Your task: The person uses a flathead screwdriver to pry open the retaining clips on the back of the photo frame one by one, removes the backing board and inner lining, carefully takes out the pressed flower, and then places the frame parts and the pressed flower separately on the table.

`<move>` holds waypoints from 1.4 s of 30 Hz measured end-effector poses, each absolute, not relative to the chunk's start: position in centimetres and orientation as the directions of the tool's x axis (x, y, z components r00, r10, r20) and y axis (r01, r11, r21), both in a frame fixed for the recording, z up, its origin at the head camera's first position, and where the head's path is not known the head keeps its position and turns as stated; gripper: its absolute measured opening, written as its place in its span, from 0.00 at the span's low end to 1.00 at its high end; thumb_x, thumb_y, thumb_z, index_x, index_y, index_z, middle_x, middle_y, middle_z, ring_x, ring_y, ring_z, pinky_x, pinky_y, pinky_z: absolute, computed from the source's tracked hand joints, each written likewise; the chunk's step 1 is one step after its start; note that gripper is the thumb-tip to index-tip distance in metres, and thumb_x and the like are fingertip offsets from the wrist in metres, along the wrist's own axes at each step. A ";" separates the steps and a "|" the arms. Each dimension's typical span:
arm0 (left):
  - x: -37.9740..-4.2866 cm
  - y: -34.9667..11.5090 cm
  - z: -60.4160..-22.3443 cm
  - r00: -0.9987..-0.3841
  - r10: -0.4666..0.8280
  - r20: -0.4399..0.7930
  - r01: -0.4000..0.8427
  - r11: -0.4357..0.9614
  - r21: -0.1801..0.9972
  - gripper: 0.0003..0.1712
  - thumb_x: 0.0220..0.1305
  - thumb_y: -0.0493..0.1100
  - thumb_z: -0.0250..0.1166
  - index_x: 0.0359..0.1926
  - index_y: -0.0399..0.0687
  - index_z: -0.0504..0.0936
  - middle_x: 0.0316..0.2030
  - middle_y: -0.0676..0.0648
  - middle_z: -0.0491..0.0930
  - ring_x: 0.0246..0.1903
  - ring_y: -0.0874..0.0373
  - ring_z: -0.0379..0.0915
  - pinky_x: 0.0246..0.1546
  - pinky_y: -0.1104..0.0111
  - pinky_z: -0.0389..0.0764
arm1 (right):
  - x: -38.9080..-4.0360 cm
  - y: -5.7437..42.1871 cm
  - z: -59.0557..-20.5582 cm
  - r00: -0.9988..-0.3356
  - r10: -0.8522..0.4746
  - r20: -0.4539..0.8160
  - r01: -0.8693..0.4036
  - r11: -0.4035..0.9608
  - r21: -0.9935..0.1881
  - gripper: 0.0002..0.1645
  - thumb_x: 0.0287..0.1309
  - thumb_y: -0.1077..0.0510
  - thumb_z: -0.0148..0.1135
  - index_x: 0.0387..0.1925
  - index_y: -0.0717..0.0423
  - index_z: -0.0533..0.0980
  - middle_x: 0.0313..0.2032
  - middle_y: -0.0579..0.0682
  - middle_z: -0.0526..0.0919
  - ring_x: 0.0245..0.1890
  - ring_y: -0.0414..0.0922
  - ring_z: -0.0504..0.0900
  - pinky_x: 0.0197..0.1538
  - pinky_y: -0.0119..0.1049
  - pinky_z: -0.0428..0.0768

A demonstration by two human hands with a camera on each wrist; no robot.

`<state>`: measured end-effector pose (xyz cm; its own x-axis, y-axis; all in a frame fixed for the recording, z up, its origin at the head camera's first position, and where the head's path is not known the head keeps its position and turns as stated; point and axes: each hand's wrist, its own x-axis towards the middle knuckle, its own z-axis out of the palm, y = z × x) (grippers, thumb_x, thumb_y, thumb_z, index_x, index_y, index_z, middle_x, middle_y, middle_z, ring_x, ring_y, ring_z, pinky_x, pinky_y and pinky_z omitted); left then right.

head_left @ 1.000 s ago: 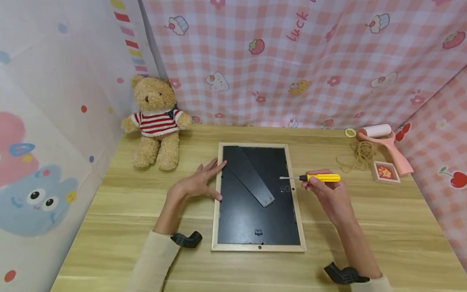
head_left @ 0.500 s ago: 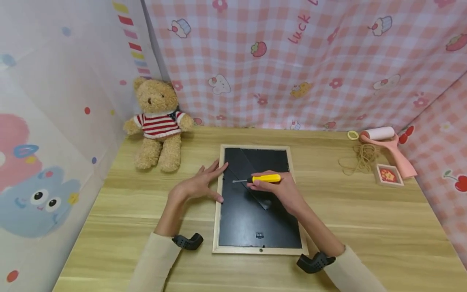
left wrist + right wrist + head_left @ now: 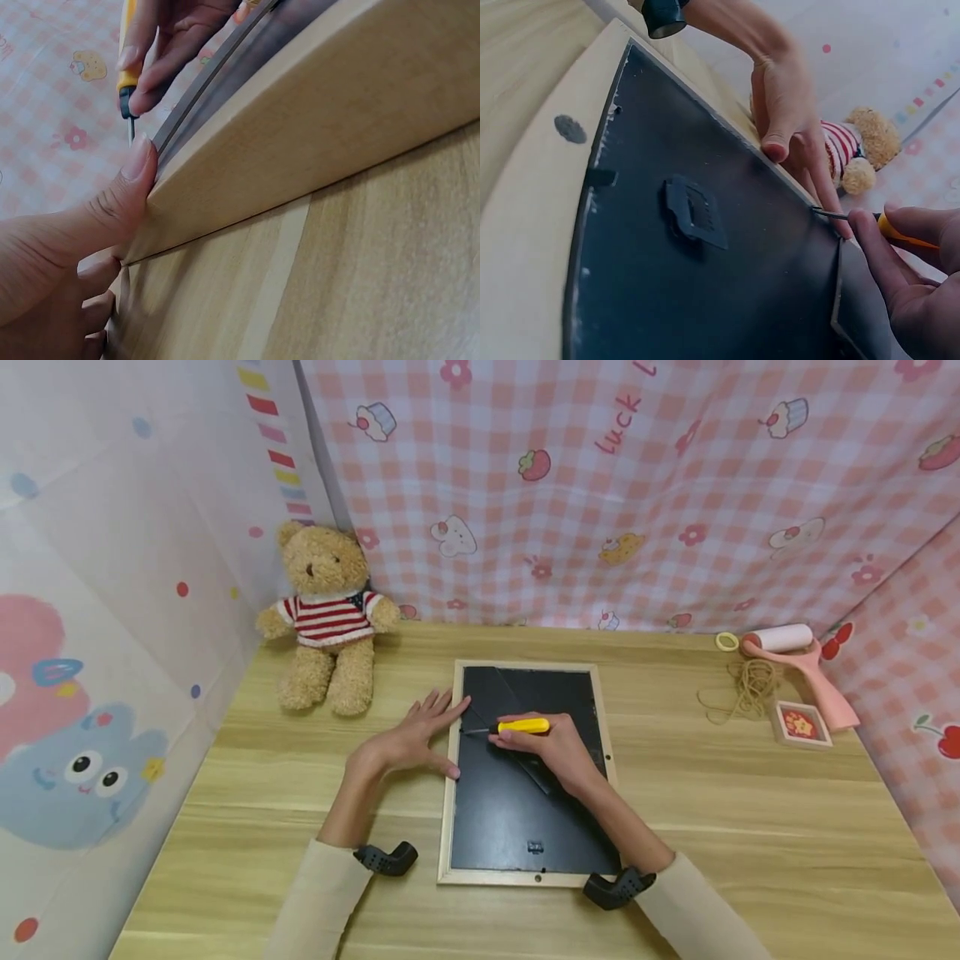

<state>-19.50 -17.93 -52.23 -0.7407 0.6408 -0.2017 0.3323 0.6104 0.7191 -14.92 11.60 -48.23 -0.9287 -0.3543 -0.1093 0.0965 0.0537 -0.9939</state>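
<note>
- The right hand point(image 3: 558, 753) pinches the yellow-handled screwdriver point(image 3: 523, 725) between thumb and fingers, its shaft lying low and pointing to the left.
- The screwdriver's tip is at the left inner edge of the picture frame point(image 3: 446, 831), right by the left hand's thumb and forefinger.
- The left hand point(image 3: 407, 742) has its fingers spread wide, thumb and forefinger resting on the frame's left rim.
- The frame lies on the table point(image 3: 300, 793) with its black backing point(image 3: 491, 827) facing up; the right hand partly covers the slanting stand flap point(image 3: 489, 697), and I can see a small hanger point(image 3: 535, 847) near the bottom.
- Over at the back left sits a teddy bear point(image 3: 327, 618) in a striped top.
- Far right, a pink-handled roller point(image 3: 783, 639), a yellow ring point(image 3: 726, 642), loose twine point(image 3: 752, 685) and a little square box point(image 3: 802, 725) are grouped together.
</note>
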 end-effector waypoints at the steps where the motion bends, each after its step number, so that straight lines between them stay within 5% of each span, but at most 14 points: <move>1: -19.5 -17.9 -52.2 -0.740 0.642 -0.200 0.334 0.609 0.720 0.75 0.57 0.63 0.83 0.91 0.58 0.43 0.89 0.38 0.29 0.88 0.40 0.16 0.86 0.42 0.24 | -15.0 11.5 -48.3 -0.928 -0.356 -0.110 0.100 0.044 -0.994 0.21 0.74 0.61 0.71 0.63 0.67 0.84 0.52 0.62 0.93 0.50 0.48 0.95 0.58 0.35 0.89; 10: -19.6 -17.9 -52.4 -0.742 0.641 -0.198 0.328 0.604 0.726 0.74 0.57 0.63 0.84 0.91 0.60 0.43 0.89 0.40 0.27 0.88 0.41 0.16 0.86 0.42 0.24 | -15.4 10.9 -48.3 -0.929 -0.363 -0.077 0.051 0.082 -0.995 0.21 0.74 0.62 0.71 0.63 0.68 0.84 0.50 0.62 0.94 0.49 0.49 0.95 0.57 0.35 0.90; 15: -19.6 -18.0 -52.5 -0.745 0.637 -0.198 0.323 0.604 0.728 0.75 0.56 0.65 0.84 0.91 0.60 0.44 0.89 0.40 0.27 0.88 0.41 0.16 0.86 0.42 0.24 | -15.7 10.2 -47.7 -0.933 -0.355 0.053 -0.171 0.310 -0.935 0.17 0.72 0.58 0.74 0.57 0.62 0.88 0.47 0.56 0.95 0.48 0.48 0.95 0.55 0.32 0.89; 19: -19.7 -18.1 -52.6 -0.743 0.639 -0.197 0.320 0.598 0.734 0.75 0.54 0.68 0.83 0.91 0.60 0.45 0.89 0.40 0.27 0.88 0.40 0.16 0.86 0.41 0.24 | -15.7 9.5 -46.7 -0.921 -0.360 0.148 -0.314 0.464 -0.828 0.16 0.68 0.56 0.78 0.53 0.58 0.91 0.47 0.54 0.95 0.46 0.48 0.93 0.52 0.39 0.89; 24: -19.9 -18.2 -53.3 -0.744 0.642 -0.184 0.319 0.583 0.747 0.76 0.52 0.72 0.82 0.90 0.62 0.46 0.89 0.40 0.28 0.88 0.39 0.16 0.86 0.39 0.24 | -15.7 9.0 -45.9 -0.906 -0.395 0.152 -0.341 0.468 -0.815 0.16 0.67 0.59 0.78 0.53 0.62 0.90 0.44 0.55 0.95 0.44 0.49 0.95 0.52 0.46 0.92; 42: -19.9 -18.3 -53.6 -0.752 0.638 -0.166 0.329 0.581 0.744 0.75 0.52 0.72 0.82 0.90 0.65 0.47 0.90 0.41 0.30 0.88 0.42 0.17 0.86 0.40 0.26 | -16.6 7.4 -44.7 -0.860 -0.476 0.183 -0.428 0.480 -0.766 0.11 0.70 0.60 0.75 0.45 0.67 0.89 0.34 0.54 0.95 0.35 0.45 0.94 0.40 0.36 0.92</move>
<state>-19.92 -18.30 -53.59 -0.7515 0.6385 -0.1660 0.3291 0.5809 0.7445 -16.61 7.44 -44.67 -0.8603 -0.4759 0.1828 -0.4282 0.4798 -0.7658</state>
